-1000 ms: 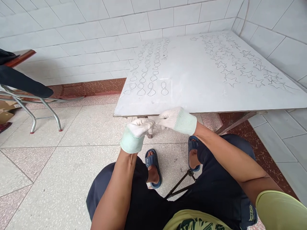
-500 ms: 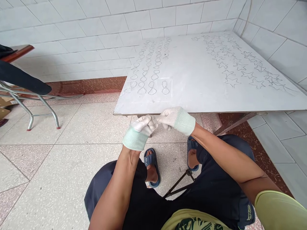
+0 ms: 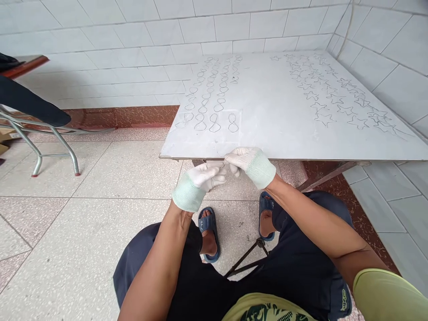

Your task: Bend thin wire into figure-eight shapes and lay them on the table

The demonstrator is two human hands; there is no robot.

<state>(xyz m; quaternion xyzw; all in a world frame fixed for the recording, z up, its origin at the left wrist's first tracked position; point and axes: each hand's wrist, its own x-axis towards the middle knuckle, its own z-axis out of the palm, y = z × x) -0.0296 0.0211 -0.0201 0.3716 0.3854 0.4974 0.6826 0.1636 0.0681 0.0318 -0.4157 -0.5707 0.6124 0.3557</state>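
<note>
My left hand (image 3: 206, 176), in a white glove with a pale green cuff, is just off the table's front edge. Its fingers are loosely stretched out and a little apart, close to a thin wire (image 3: 223, 165). My right hand (image 3: 239, 159), gloved the same way, pinches this wire between thumb and fingertips. The wire is very fine, and much of its shape is lost against the gloves. On the white tabletop (image 3: 270, 129) lie rows of wire figure-eights (image 3: 215, 122) at the left and many wire stars (image 3: 325, 118) at the right.
A white tiled wall (image 3: 160, 35) runs behind the table, and another closes in on the right. A metal-legged stool (image 3: 40, 155) stands at the left. Below are my sandalled feet (image 3: 208, 232) and a dark folding leg frame (image 3: 245, 257) between my knees.
My left fingers have loosened and straightened from a closed grip at the wire. My right hand still pinches it, nearly in the same place. The view has shifted slightly.
</note>
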